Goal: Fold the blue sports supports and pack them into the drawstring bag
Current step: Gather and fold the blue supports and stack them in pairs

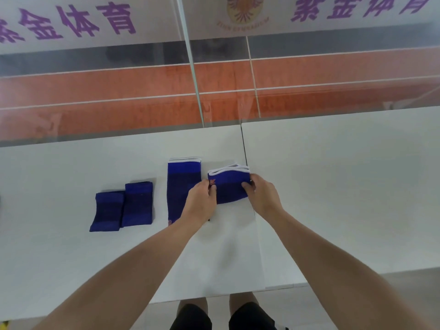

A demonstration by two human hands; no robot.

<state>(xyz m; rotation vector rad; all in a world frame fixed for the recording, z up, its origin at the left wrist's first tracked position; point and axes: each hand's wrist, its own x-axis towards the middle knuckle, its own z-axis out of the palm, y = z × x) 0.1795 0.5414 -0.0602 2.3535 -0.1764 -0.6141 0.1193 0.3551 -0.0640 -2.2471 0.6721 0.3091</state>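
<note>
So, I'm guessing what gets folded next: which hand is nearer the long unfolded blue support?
Left. The left hand sits against the right edge of the long support, pinching the folded support; the right hand holds that piece's far side, farther right.

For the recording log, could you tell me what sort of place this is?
Probably a sports hall: orange court floor with white lines beyond glass, large purple lettering, blue sports supports on a white table.

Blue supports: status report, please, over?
Left hand and right hand pinch the folded support. Long support lies flat beside it. Drawstring bag not in view; nothing in the way.
</note>
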